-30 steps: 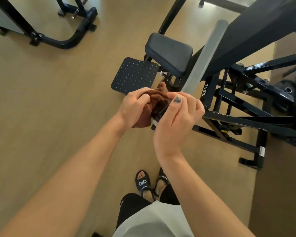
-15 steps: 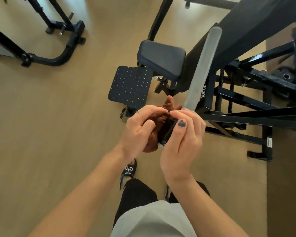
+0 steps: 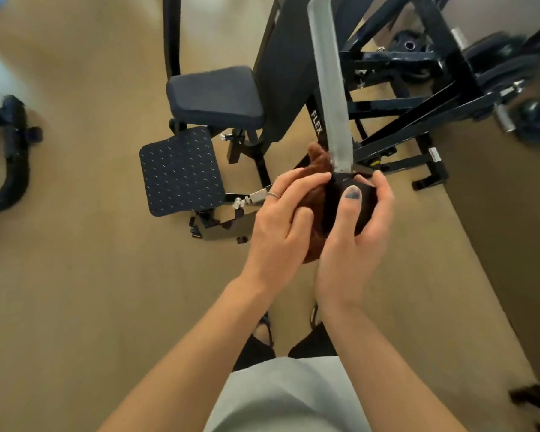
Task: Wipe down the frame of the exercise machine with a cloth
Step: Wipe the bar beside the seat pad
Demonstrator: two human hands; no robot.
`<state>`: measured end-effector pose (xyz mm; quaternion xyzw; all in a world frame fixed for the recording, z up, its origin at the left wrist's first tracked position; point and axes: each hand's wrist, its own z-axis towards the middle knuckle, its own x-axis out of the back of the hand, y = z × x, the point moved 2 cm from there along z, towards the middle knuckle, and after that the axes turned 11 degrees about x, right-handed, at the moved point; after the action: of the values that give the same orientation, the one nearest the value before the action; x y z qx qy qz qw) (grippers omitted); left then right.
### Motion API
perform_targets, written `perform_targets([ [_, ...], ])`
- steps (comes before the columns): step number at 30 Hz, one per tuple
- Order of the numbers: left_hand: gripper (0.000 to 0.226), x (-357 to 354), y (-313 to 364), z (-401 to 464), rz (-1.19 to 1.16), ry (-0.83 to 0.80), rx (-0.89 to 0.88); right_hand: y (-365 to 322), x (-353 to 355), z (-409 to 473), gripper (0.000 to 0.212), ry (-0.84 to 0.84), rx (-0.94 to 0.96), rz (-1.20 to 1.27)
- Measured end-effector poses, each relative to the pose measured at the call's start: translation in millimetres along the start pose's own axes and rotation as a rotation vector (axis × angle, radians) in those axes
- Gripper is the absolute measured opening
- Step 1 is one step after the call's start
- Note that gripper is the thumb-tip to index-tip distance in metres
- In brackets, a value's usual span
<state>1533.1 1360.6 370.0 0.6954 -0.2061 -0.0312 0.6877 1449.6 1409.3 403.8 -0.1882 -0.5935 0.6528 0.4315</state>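
Observation:
A brown cloth is bunched against the near end of a grey knurled bar of the black exercise machine. My left hand grips the cloth from the left, fingers curled over it. My right hand holds the black end piece below the bar, thumb laid across its top and fingers wrapped behind. Most of the cloth is hidden between my hands.
A dark padded seat and a dotted black footplate stand left of my hands. Weight plates hang on the frame at the upper right. Another machine's curved black base lies at the left edge. My feet are below.
The view has swung closer and over the bar, which now points straight up the frame. Both hands stay on the bar's end, the cloth still between them; the black end piece shows more.

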Motion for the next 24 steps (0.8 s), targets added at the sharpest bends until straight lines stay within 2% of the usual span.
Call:
perform_targets([
  [2, 0.035, 2.3, -12.0, 2.3, 0.014, 0.024, 0.023, 0.0, -3.6, -0.6, 0.046, 0.040, 0.017, -0.037],
  [4, 0.035, 10.8, -34.3, 5.0, 0.032, 0.031, 0.147, 0.1, -4.2, 1.0, 0.052, 0.064, 0.067, -0.113],
  [6, 0.033, 20.0, -55.2, 10.2, 0.048, 0.037, 0.351, -2.7, -2.4, 2.3, 0.050, 0.058, 0.201, -0.250],
  [8, 0.032, 26.1, -64.9, 12.7, 0.068, 0.052, 0.466, -7.2, -3.2, -1.8, 0.038, -0.012, 0.407, -0.441],
  [11, 0.030, 20.5, -50.1, 10.6, 0.031, 0.062, 0.329, -10.4, -8.4, -11.4, 0.026, -0.082, 0.605, -0.632],
  [14, 0.030, 6.2, -32.6, 3.7, -0.088, 0.021, 0.087, -11.1, -9.7, -10.1, 0.030, -0.075, 0.638, -0.679],
  [16, 0.034, 8.4, -45.9, 5.1, -0.065, 0.017, 0.061, -11.1, -9.4, -9.2, 0.033, -0.073, 0.639, -0.650],
  [17, 0.036, 14.9, -60.1, 8.2, -0.042, 0.023, 0.109, -11.5, -10.0, -9.3, 0.033, -0.068, 0.637, -0.639],
  [21, 0.032, 39.3, -120.4, 11.1, 0.095, 0.051, 0.539, -10.6, -14.8, -10.9, 0.032, -0.061, 0.623, -0.689],
  [22, 0.031, 41.9, -124.7, 13.9, 0.120, 0.045, 0.573, -10.6, -15.5, -11.4, 0.033, -0.059, 0.620, -0.696],
  [24, 0.030, 41.2, -117.0, 16.0, 0.093, 0.069, 0.534, -13.2, -15.0, -17.8, 0.036, -0.071, 0.650, -0.629],
])
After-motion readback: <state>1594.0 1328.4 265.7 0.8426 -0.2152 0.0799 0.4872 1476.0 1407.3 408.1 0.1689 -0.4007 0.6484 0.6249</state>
